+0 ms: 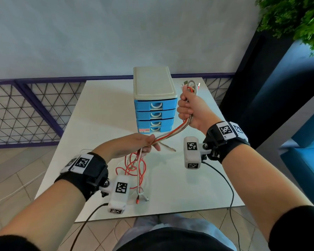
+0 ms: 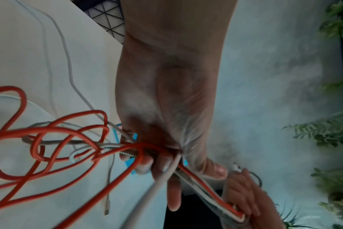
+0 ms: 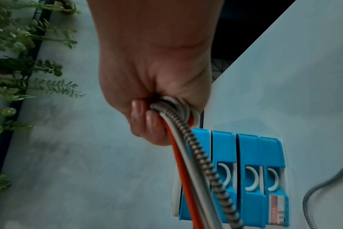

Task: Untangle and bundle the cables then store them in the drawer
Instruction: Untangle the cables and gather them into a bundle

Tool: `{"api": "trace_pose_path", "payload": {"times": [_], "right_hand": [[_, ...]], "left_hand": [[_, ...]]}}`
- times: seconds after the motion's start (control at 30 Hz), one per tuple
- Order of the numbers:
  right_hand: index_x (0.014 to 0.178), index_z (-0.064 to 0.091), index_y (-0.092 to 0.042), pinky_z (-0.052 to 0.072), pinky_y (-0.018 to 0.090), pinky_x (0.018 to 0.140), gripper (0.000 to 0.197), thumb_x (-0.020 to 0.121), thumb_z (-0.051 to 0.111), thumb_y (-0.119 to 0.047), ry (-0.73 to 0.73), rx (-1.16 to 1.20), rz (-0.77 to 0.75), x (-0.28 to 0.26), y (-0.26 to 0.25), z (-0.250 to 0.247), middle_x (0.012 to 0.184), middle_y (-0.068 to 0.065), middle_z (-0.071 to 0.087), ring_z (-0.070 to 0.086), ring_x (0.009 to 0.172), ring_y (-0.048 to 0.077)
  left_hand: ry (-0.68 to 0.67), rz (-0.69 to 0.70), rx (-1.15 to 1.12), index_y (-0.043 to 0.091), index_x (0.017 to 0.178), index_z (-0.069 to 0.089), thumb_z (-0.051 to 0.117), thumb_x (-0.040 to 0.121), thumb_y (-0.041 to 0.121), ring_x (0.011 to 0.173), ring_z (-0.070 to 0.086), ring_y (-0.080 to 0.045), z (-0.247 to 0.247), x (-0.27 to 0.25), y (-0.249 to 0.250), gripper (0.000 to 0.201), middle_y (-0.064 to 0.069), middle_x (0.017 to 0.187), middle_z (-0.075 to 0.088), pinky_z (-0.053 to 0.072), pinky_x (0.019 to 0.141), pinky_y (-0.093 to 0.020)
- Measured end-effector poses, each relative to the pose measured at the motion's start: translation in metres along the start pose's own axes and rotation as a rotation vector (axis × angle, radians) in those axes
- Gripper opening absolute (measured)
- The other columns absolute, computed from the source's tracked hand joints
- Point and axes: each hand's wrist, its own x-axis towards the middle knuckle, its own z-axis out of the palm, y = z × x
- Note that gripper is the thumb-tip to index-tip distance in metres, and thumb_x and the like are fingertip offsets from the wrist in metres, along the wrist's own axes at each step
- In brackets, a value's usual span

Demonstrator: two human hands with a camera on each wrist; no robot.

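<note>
Several cables [image 1: 172, 133], red, white and metal-braided, stretch between my two hands above the white table [image 1: 101, 113]. My right hand [image 1: 190, 107] grips them in a fist beside the drawer unit, their plug ends [image 1: 189, 86] sticking out above it. My left hand [image 1: 143, 144] holds the same strands lower down, its fingers curled round them [image 2: 161, 158]. Below it the cables hang in a tangle of loops [image 1: 134, 169] down to the table, plugs [image 1: 140, 200] lying near the front edge. The right wrist view shows my fingers wrapped round the strands [image 3: 178, 124].
A small drawer unit [image 1: 154, 100] with a grey top and blue drawers, all shut, stands mid-table. The tangle rests over a clear round dish [image 1: 123, 162]. A blue seat [image 1: 304, 142] is at the right, a mesh fence [image 1: 25, 109] at the left, a plant [image 1: 297, 17] top right.
</note>
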Motion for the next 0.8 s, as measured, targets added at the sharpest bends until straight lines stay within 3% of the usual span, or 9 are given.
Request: {"api": "trace_pose_path", "payload": {"times": [0.13, 0.2, 0.27, 0.37, 0.47, 0.57, 0.67, 0.73, 0.8], "right_hand": [[0.068, 0.041, -0.019, 0.024, 0.018, 0.036, 0.038, 0.095, 0.053, -0.042, 0.083, -0.099, -0.038, 0.001, 0.002, -0.004, 0.051, -0.006, 0.028, 0.026, 0.037, 0.005], [0.068, 0.042, -0.019, 0.030, 0.018, 0.037, 0.037, 0.095, 0.053, -0.042, 0.100, -0.132, -0.031, 0.001, 0.003, -0.003, 0.051, -0.006, 0.031, 0.030, 0.038, 0.006], [0.071, 0.046, -0.016, 0.043, 0.021, 0.041, 0.035, 0.096, 0.052, -0.039, 0.076, -0.166, -0.001, 0.000, 0.002, -0.001, 0.052, -0.003, 0.043, 0.042, 0.040, 0.009], [0.079, 0.057, -0.008, 0.061, 0.032, 0.064, 0.033, 0.097, 0.051, -0.035, -0.035, -0.290, 0.099, -0.005, 0.001, 0.004, 0.070, 0.010, 0.069, 0.069, 0.062, 0.020], [0.099, 0.063, -0.005, 0.054, 0.043, 0.092, 0.037, 0.096, 0.051, -0.040, -0.174, -0.457, 0.259, -0.006, 0.007, 0.006, 0.107, 0.022, 0.069, 0.068, 0.099, 0.031], [0.116, 0.062, -0.008, 0.055, 0.036, 0.086, 0.045, 0.097, 0.046, -0.046, -0.293, -0.516, 0.377, -0.010, 0.015, 0.012, 0.113, 0.022, 0.063, 0.062, 0.101, 0.030], [0.110, 0.059, -0.008, 0.058, 0.030, 0.074, 0.042, 0.099, 0.041, -0.044, -0.363, -0.464, 0.435, -0.015, 0.024, 0.019, 0.109, 0.020, 0.062, 0.066, 0.091, 0.025], [0.109, 0.059, -0.012, 0.055, 0.034, 0.078, 0.043, 0.101, 0.034, -0.045, -0.425, -0.442, 0.479, -0.017, 0.031, 0.022, 0.111, 0.019, 0.062, 0.067, 0.096, 0.025], [0.113, 0.058, -0.013, 0.055, 0.035, 0.083, 0.043, 0.102, 0.030, -0.044, -0.473, -0.408, 0.505, -0.019, 0.036, 0.023, 0.108, 0.017, 0.068, 0.068, 0.099, 0.025]], "left_hand": [[0.118, -0.003, 0.339, 0.027, 0.084, 0.058, 0.036, 0.097, 0.047, 0.072, 0.045, -0.010, -0.007, 0.000, 0.008, 0.033, 0.005, 0.078, 0.049, 0.041, 0.070, -0.025], [0.222, 0.012, 0.445, 0.025, 0.079, 0.050, 0.032, 0.100, 0.042, 0.067, 0.043, -0.011, -0.008, 0.002, 0.012, 0.033, 0.009, 0.073, 0.047, 0.037, 0.065, -0.025], [0.350, 0.020, 0.599, 0.025, 0.079, 0.046, 0.030, 0.101, 0.039, 0.062, 0.042, -0.008, -0.008, 0.003, 0.016, 0.031, 0.013, 0.067, 0.045, 0.033, 0.074, -0.028], [0.519, 0.096, 0.887, 0.030, 0.075, 0.043, 0.031, 0.101, 0.040, 0.068, 0.045, -0.010, -0.012, 0.005, 0.020, 0.030, 0.014, 0.066, 0.048, 0.021, 0.079, -0.033], [0.635, 0.210, 1.095, 0.030, 0.081, 0.049, 0.037, 0.098, 0.041, 0.083, 0.048, -0.015, -0.018, 0.009, 0.025, 0.023, 0.009, 0.081, 0.057, 0.011, 0.069, -0.032], [0.667, 0.294, 1.179, 0.028, 0.088, 0.056, 0.044, 0.096, 0.039, 0.086, 0.049, -0.016, -0.020, 0.009, 0.029, 0.018, 0.009, 0.080, 0.052, 0.010, 0.072, -0.031], [0.678, 0.370, 1.132, 0.027, 0.090, 0.058, 0.049, 0.094, 0.036, 0.082, 0.047, -0.014, -0.019, 0.010, 0.032, 0.014, 0.010, 0.078, 0.052, 0.010, 0.077, -0.028], [0.656, 0.405, 1.095, 0.020, 0.088, 0.061, 0.052, 0.092, 0.030, 0.080, 0.049, -0.015, -0.019, 0.011, 0.033, 0.014, 0.007, 0.079, 0.057, 0.017, 0.084, -0.028], [0.629, 0.406, 1.054, 0.012, 0.086, 0.062, 0.053, 0.090, 0.023, 0.080, 0.056, -0.023, -0.018, 0.009, 0.035, 0.015, -0.001, 0.081, 0.062, 0.034, 0.079, -0.032]]}}
